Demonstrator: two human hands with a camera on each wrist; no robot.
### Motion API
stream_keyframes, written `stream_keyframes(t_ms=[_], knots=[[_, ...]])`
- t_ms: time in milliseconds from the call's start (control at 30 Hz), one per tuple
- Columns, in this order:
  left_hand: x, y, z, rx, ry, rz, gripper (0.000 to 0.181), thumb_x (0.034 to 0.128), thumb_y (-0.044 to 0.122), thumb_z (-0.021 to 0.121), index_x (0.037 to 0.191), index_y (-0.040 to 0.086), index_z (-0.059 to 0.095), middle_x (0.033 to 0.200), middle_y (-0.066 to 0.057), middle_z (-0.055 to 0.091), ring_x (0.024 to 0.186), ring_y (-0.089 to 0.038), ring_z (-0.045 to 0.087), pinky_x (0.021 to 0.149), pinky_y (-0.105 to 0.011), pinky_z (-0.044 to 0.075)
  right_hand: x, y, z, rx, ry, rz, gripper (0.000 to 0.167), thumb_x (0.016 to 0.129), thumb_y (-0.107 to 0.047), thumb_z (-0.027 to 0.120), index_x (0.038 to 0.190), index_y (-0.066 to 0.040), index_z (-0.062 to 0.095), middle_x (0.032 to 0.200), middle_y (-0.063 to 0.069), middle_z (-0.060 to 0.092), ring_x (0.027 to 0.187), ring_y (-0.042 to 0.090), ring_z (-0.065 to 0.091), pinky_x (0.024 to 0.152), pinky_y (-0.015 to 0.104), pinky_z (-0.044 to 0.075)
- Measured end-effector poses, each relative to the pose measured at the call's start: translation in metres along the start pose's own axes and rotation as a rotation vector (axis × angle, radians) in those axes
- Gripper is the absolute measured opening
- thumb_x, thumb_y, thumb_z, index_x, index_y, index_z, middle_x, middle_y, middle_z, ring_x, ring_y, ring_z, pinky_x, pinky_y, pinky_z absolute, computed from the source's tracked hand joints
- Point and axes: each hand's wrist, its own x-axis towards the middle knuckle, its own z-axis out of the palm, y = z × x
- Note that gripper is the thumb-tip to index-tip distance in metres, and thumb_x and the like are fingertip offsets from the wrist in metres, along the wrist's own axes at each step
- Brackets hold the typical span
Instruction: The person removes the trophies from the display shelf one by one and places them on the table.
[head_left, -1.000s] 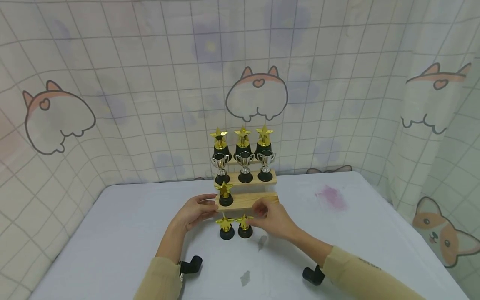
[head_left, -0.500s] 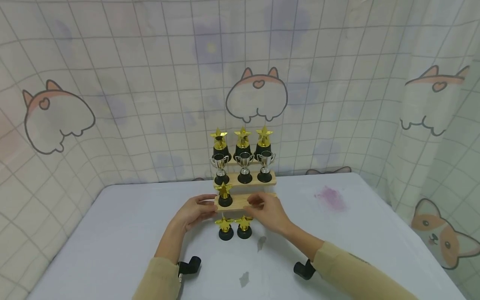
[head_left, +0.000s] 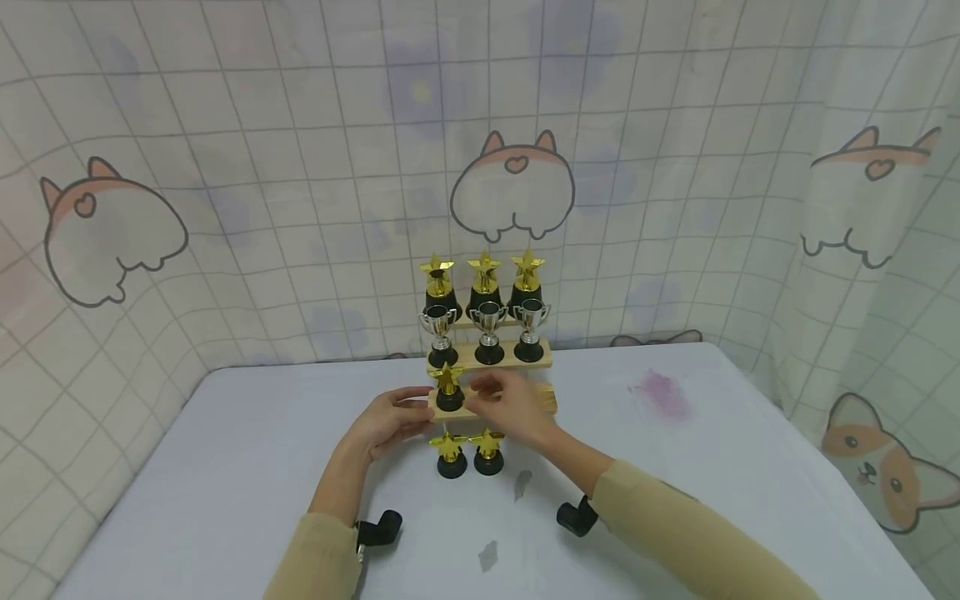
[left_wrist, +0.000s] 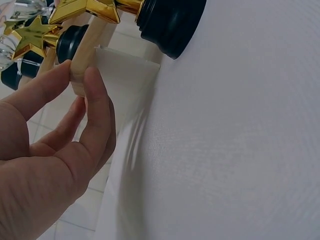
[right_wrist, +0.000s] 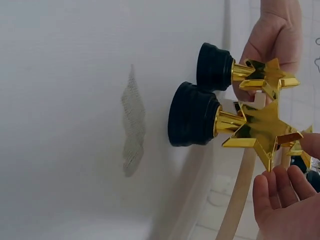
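Note:
A wooden tiered rack (head_left: 546, 398) stands at the table's back. On its lowest tier is a small gold star trophy (head_left: 448, 392), at the left end. My left hand (head_left: 386, 423) grips that tier's left end; in the left wrist view the thumb and fingers pinch the board's wooden end (left_wrist: 82, 62). Just right of the trophy, my right hand (head_left: 517, 410) is over the tier, fingers loosely bent, nothing visible in them. Two more star trophies (head_left: 452, 457) (head_left: 488, 454) stand upright in front; in the right wrist view the nearer one (right_wrist: 192, 115) partly overlaps the rack.
Three silver cup trophies (head_left: 489, 333) stand on the middle tier, three larger gold star trophies (head_left: 485, 287) on the top one. A patterned curtain (head_left: 300, 208) hangs behind the white table (head_left: 285, 467), which has grey marks and a pink stain (head_left: 663, 396).
My right hand has moved left along the lowest tier, from its right part to beside the gold star trophy. My left hand has kept its grip, and the trophies stand where they were.

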Motion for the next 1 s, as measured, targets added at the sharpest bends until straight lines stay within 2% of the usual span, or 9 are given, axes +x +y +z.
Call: stream_keyframes(t_ms=[333, 500, 733, 1000], knots=[[0.000, -0.002, -0.001, -0.011, -0.006, 0.007, 0.056, 0.0957, -0.001, 0.070, 0.147, -0.003, 0.048, 0.131, -0.023, 0.059, 0.104, -0.029, 0.068, 0.097, -0.042, 0.057, 0.009, -0.006, 0.013, -0.003, -0.021, 0.018, 0.039, 0.094, -0.018, 0.077, 0.127, -0.003, 0.065, 0.120, 0.010, 0.068, 0.106, 0.023, 0.065, 0.089, 0.035, 0.058], [0.000, -0.002, -0.001, -0.012, -0.004, 0.009, 0.055, 0.0955, 0.000, 0.070, 0.147, -0.003, 0.049, 0.131, -0.024, 0.058, 0.103, -0.028, 0.068, 0.095, -0.040, 0.058, 0.012, -0.007, 0.014, -0.013, -0.034, 0.013, 0.037, 0.094, -0.019, 0.077, 0.125, -0.002, 0.064, 0.118, 0.010, 0.067, 0.105, 0.023, 0.064, 0.088, 0.036, 0.058], [0.002, -0.002, -0.001, -0.020, -0.006, 0.011, 0.055, 0.0952, -0.003, 0.069, 0.146, -0.004, 0.049, 0.128, -0.023, 0.059, 0.101, -0.027, 0.068, 0.092, -0.038, 0.059, 0.013, -0.006, 0.018, -0.002, -0.025, 0.024, 0.029, 0.094, -0.018, 0.077, 0.117, -0.005, 0.066, 0.111, 0.007, 0.068, 0.100, 0.020, 0.064, 0.081, 0.030, 0.059], [0.002, -0.003, -0.001, -0.017, -0.007, 0.009, 0.053, 0.0960, -0.003, 0.068, 0.146, -0.004, 0.049, 0.129, -0.024, 0.060, 0.099, -0.025, 0.069, 0.094, -0.040, 0.058, 0.017, -0.009, 0.022, -0.028, -0.033, 0.035, 0.035, 0.092, -0.018, 0.079, 0.121, -0.003, 0.065, 0.112, 0.008, 0.068, 0.104, 0.025, 0.065, 0.085, 0.034, 0.058]])
